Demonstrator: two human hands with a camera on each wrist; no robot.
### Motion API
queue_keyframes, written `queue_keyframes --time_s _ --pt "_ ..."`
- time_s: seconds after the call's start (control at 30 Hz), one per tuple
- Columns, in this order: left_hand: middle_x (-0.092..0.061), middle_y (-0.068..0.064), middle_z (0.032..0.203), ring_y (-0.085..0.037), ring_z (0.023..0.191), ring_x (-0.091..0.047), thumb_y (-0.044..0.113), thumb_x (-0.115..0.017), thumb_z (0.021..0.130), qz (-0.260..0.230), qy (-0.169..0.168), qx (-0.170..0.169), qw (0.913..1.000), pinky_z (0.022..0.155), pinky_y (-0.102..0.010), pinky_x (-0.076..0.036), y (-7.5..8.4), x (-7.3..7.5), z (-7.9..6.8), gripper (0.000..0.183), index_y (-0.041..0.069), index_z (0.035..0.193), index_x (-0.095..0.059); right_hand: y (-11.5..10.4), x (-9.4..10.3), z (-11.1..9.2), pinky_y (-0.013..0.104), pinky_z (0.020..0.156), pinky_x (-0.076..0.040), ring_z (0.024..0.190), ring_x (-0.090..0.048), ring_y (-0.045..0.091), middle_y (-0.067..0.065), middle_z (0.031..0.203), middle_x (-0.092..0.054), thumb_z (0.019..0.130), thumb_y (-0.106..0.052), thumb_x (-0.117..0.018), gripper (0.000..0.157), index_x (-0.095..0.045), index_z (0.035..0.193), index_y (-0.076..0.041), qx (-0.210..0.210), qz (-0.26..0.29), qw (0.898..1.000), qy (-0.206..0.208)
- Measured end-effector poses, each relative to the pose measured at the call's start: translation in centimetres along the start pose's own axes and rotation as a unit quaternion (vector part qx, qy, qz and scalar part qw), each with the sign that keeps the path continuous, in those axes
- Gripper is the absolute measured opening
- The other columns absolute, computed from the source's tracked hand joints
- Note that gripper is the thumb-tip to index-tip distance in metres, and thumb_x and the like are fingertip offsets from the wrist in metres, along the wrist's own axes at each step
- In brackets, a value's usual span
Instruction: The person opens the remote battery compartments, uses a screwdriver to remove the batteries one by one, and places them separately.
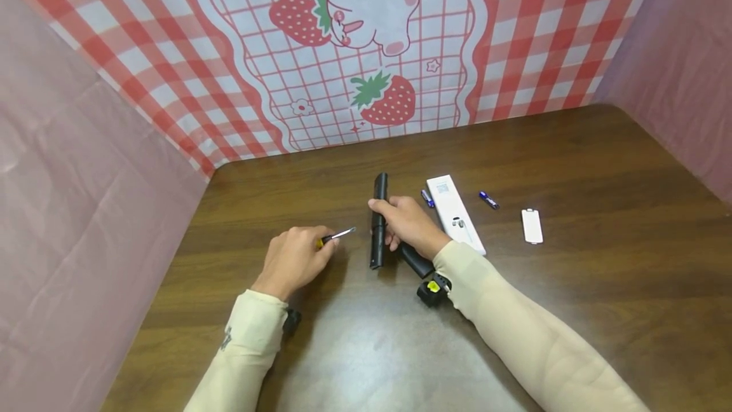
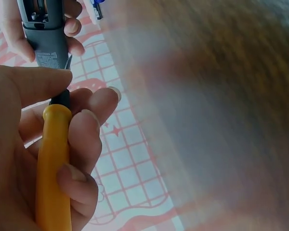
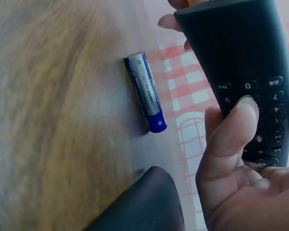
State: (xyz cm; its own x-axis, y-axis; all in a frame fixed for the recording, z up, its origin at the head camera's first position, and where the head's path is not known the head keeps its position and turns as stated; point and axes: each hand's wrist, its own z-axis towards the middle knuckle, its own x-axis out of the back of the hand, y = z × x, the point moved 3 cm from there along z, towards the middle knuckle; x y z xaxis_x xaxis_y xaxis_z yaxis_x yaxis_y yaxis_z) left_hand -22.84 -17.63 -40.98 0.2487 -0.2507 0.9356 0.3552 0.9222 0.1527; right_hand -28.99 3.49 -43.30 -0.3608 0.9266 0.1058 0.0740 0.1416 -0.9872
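Observation:
In my left hand (image 1: 297,258) is a screwdriver (image 2: 56,163) with a yellow handle, the fingers curled round it and thumb at the black collar. Its thin metal shaft (image 1: 344,233) points towards the black remote control (image 1: 378,221). My right hand (image 1: 414,224) grips that remote upright, thumb on the number keys (image 3: 248,85). The remote's back faces left, showing an uncovered battery compartment with metal springs (image 2: 37,17) in the left wrist view. There the screwdriver tip overlaps the remote's lower end.
Under my right wrist lies another dark, rounded object (image 1: 416,261). Beside it is a long white piece (image 1: 448,199) with a printed code and a dark opening. Two blue batteries, one left of it (image 1: 427,198) and one right (image 1: 488,200), and a small white cover (image 1: 532,226) lie on the wooden table (image 1: 343,348).

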Motion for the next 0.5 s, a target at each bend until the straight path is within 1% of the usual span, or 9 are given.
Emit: queue_keyframes --time_s 0.17,0.37,0.5 --pt "-0.071 0.007 0.078 -0.017 0.057 -0.057 0.036 -0.070 0.093 0.012 0.006 0.015 0.9998 0.046 -0.038 -0.042 -0.03 0.06 -0.03 0.017 0.024 0.101 -0.079 -0.22 -0.22 -0.21 0.029 0.045 -0.050 0.050 -0.055 0.017 0.013 0.073 -0.065 0.101 -0.040 -0.055 0.046 -0.063 0.104 0.005 0.005 0.003 1.000 -0.008" --pt "-0.073 0.006 0.082 -0.017 0.057 -0.058 0.036 -0.069 0.093 0.011 0.005 0.024 0.9996 0.046 -0.037 -0.041 -0.29 0.10 -0.27 0.018 0.024 0.102 -0.079 -0.31 -0.68 -0.27 0.029 0.045 -0.049 0.049 -0.054 0.017 0.012 0.069 -0.063 0.101 -0.038 -0.055 0.042 -0.063 0.099 0.003 0.009 0.000 1.000 -0.011" --pt "-0.073 0.006 0.081 -0.017 0.057 -0.058 0.036 -0.070 0.093 0.009 0.006 0.030 0.9995 0.046 -0.037 -0.042 -0.50 0.24 -0.48 0.017 0.024 0.101 -0.079 -0.33 -0.99 -0.28 0.030 0.045 -0.050 0.049 -0.055 0.018 0.012 0.067 -0.061 0.102 -0.039 -0.054 0.041 -0.062 0.098 0.002 0.018 -0.006 1.000 -0.018"
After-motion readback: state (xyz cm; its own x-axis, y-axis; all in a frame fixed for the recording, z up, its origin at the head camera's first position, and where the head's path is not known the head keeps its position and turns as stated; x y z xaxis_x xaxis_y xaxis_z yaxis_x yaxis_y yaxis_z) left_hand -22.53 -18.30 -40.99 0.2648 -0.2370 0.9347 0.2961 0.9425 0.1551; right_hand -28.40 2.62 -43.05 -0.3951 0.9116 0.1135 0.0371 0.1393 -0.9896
